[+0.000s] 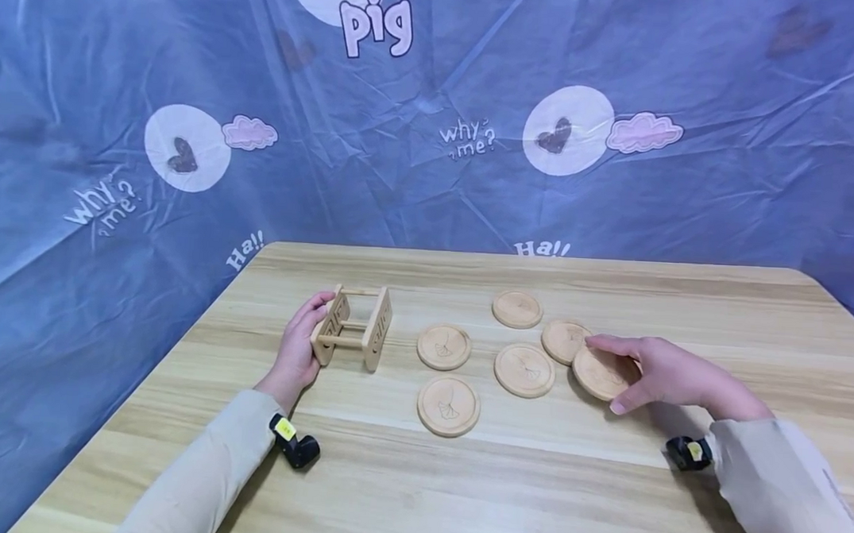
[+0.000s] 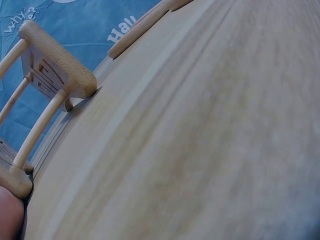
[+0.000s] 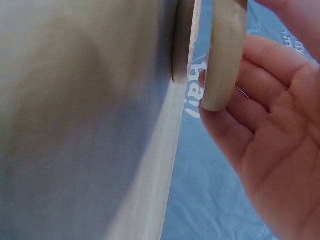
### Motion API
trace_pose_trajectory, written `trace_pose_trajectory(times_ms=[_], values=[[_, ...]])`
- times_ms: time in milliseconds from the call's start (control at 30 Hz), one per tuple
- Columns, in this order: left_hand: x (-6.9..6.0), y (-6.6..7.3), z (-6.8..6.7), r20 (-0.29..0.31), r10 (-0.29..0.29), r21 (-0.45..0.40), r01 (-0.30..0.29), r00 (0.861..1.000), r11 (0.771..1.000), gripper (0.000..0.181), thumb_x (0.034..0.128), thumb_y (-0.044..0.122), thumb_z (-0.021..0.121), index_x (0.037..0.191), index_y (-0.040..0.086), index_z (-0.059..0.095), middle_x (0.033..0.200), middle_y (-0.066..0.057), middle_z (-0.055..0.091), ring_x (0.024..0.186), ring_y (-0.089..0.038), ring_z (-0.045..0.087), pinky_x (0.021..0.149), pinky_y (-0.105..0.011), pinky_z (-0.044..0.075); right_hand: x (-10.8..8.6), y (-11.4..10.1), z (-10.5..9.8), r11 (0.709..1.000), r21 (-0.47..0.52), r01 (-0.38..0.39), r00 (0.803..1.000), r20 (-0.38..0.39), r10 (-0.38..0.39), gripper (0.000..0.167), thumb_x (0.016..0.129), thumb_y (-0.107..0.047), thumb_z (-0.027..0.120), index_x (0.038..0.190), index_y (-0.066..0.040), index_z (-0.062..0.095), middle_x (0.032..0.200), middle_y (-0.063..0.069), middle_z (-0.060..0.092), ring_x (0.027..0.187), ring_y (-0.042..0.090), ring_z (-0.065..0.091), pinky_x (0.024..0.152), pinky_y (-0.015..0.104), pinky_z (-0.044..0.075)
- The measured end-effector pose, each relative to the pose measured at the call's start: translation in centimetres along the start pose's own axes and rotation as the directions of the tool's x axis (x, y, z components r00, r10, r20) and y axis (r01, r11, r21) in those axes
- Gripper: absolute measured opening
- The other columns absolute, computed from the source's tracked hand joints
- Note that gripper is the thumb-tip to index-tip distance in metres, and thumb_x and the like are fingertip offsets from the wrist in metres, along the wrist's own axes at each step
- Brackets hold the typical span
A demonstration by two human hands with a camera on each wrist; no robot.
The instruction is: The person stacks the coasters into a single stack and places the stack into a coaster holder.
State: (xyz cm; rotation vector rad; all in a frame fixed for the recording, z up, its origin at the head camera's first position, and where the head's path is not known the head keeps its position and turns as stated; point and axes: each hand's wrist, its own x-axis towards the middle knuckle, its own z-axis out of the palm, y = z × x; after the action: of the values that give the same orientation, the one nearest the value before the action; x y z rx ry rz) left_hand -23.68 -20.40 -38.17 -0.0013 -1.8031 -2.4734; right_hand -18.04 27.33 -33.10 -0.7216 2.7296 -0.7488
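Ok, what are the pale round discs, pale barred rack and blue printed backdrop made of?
Pale round discs: likely wood, smooth, matte; tan tone, fine surface lines.
Pale barred rack: likely wood, matte; speckled panel edge.
Blue printed backdrop: fabric or plastic sheet, can't tell which; creases, slight sheen.

A pale, wood-grained table (image 1: 517, 493) with rounded far corners is supporting a light-wood rack (image 1: 377, 332) of two panels joined by round rods, which is standing toward the left. Five flat, round, light-wood coasters (image 1: 444, 348) with raised rims are lying to its right, engraved sides facing up: two nearer the rack, three farther right.
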Motion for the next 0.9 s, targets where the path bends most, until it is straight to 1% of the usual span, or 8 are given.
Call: trace_pose_trajectory(times_ms=[33, 100, 233, 300, 467, 600, 767, 900], values=[[0.0, 0.0, 0.0, 0.000, 0.001, -0.003, -0.001, 1.000, 1.000, 0.023, 0.0977, 0.013, 0.038, 0.112, 0.016, 0.056, 0.128, -0.002, 0.046, 0.115, -0.018, 0.046, 0.097, -0.029, 0.044, 0.2, -0.1, -0.1, 1.000, -0.005, -0.002, 1.000, -0.007, 0.001, 0.096, 0.060, -0.047, 0.080, 0.136, -0.001, 0.043, 0.135, 0.024, 0.046, 0.123, 0.040, 0.041, 0.097, 0.037, 0.040], [0.0, 0.0, 0.0, 0.001, 0.001, -0.007, -0.001, 1.000, 1.000, 0.023, 0.0977, 0.013, 0.038, 0.112, 0.016, 0.056, 0.128, -0.002, 0.046, 0.114, -0.018, 0.047, 0.096, -0.029, 0.045, 0.6, -0.3, -0.2, 1.000, -0.012, 0.002, 1.000, -0.023, -0.002, 0.095, 0.059, -0.045, 0.081, 0.135, 0.000, 0.044, 0.134, 0.024, 0.047, 0.122, 0.039, 0.042, 0.096, 0.038, 0.041], [0.0, 0.0, -0.1, 0.003, 0.000, -0.012, 0.000, 1.000, 1.000, 0.023, 0.0976, 0.013, 0.038, 0.108, 0.019, 0.058, 0.127, -0.003, 0.046, 0.111, -0.017, 0.048, 0.095, -0.028, 0.045, 1.4, -0.6, -0.3, 1.000, -0.022, 0.019, 0.998, -0.053, -0.020, 0.093, 0.059, -0.041, 0.083, 0.133, 0.002, 0.046, 0.131, 0.024, 0.049, 0.120, 0.037, 0.045, 0.095, 0.036, 0.041], [0.0, -0.1, -0.1, 0.004, 0.002, -0.013, -0.002, 1.000, 1.000, 0.023, 0.0976, 0.013, 0.038, 0.106, 0.020, 0.058, 0.126, -0.002, 0.046, 0.111, -0.017, 0.048, 0.095, -0.028, 0.045, 1.9, -0.7, -0.3, 0.999, -0.030, 0.030, 0.998, -0.061, -0.031, 0.092, 0.060, -0.039, 0.083, 0.133, 0.003, 0.046, 0.130, 0.025, 0.050, 0.119, 0.037, 0.046, 0.095, 0.041, 0.041], [0.0, -0.1, -0.1, 0.001, 0.001, -0.015, -0.001, 1.000, 1.000, 0.023, 0.0973, 0.013, 0.038, 0.106, 0.020, 0.058, 0.126, -0.001, 0.047, 0.116, -0.019, 0.046, 0.099, -0.032, 0.043, 2.8, -0.8, -0.3, 1.000, -0.025, 0.004, 0.997, -0.080, -0.006, 0.092, 0.060, -0.038, 0.084, 0.133, 0.002, 0.045, 0.128, 0.022, 0.053, 0.114, 0.031, 0.049, 0.095, 0.048, 0.041], [0.0, -0.1, -0.1, 0.012, 0.003, -0.005, -0.003, 1.000, 1.000, 0.022, 0.0974, 0.014, 0.038, 0.109, 0.018, 0.056, 0.127, -0.001, 0.046, 0.118, -0.021, 0.044, 0.099, -0.032, 0.043, 3.3, -0.7, -0.3, 1.000, -0.011, -0.012, 0.996, -0.086, 0.011, 0.092, 0.060, -0.038, 0.084, 0.134, 0.003, 0.044, 0.127, 0.025, 0.053, 0.113, 0.034, 0.049, 0.096, 0.053, 0.039], [0.0, -0.1, 0.0, 0.010, 0.002, -0.018, -0.002, 1.000, 1.000, 0.023, 0.0969, 0.012, 0.037, 0.111, 0.016, 0.056, 0.130, -0.005, 0.044, 0.116, -0.021, 0.045, 0.097, -0.031, 0.043, 4.0, -0.4, -0.3, 0.999, -0.011, -0.032, 0.995, -0.092, 0.030, 0.094, 0.060, -0.039, 0.084, 0.134, 0.003, 0.044, 0.124, 0.025, 0.054, 0.108, 0.032, 0.050, 0.095, 0.053, 0.039], [0.0, 0.0, 0.0, 0.002, -0.005, -0.025, 0.005, 1.000, 1.000, 0.023, 0.0970, 0.012, 0.037, 0.111, 0.016, 0.056, 0.131, -0.005, 0.044, 0.116, -0.021, 0.045, 0.098, -0.033, 0.043, 4.6, -0.2, -0.2, 0.999, -0.006, -0.038, 0.996, -0.087, 0.037, 0.096, 0.060, -0.041, 0.083, 0.134, 0.004, 0.043, 0.127, 0.028, 0.051, 0.116, 0.038, 0.047, 0.098, 0.055, 0.036]])
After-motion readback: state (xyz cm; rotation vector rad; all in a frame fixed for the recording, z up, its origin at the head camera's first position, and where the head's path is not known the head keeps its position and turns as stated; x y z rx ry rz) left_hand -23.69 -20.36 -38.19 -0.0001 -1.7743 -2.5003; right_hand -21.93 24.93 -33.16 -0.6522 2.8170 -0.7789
